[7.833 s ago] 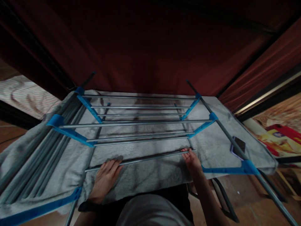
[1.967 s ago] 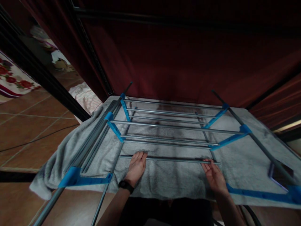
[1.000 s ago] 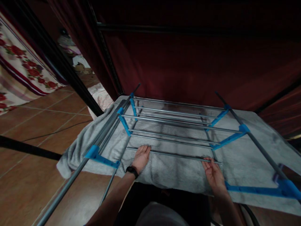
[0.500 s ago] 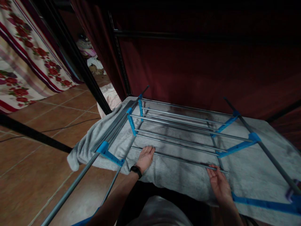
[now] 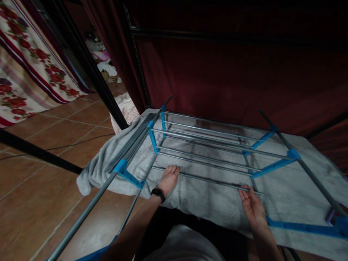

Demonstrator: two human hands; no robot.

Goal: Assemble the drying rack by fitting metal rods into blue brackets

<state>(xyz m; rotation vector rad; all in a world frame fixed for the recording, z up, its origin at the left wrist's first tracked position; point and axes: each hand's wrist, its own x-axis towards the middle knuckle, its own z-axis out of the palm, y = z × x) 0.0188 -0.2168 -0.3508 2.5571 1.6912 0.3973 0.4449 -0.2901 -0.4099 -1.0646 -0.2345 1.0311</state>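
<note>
Grey blanket (image 5: pixel 214 203) spread out, one dark red curtain (image 5: pixel 231 79) behind its far edge. From where I stand: one loose metal rod (image 5: pixel 209 180), by the blanket's near edge — long axis left-right, parallel to that edge, ends pointing at the side edges. Two hands on it: left hand (image 5: pixel 169 179) palm down, fingers curled over; right hand (image 5: pixel 252 206) palm up, pinching near its right end. Beyond: six crossbars (image 5: pixel 223 144) across four blue brackets (image 5: pixel 273 166). Left edge: one rod bundle (image 5: pixel 133 145) — overlapping, can't count.
</note>
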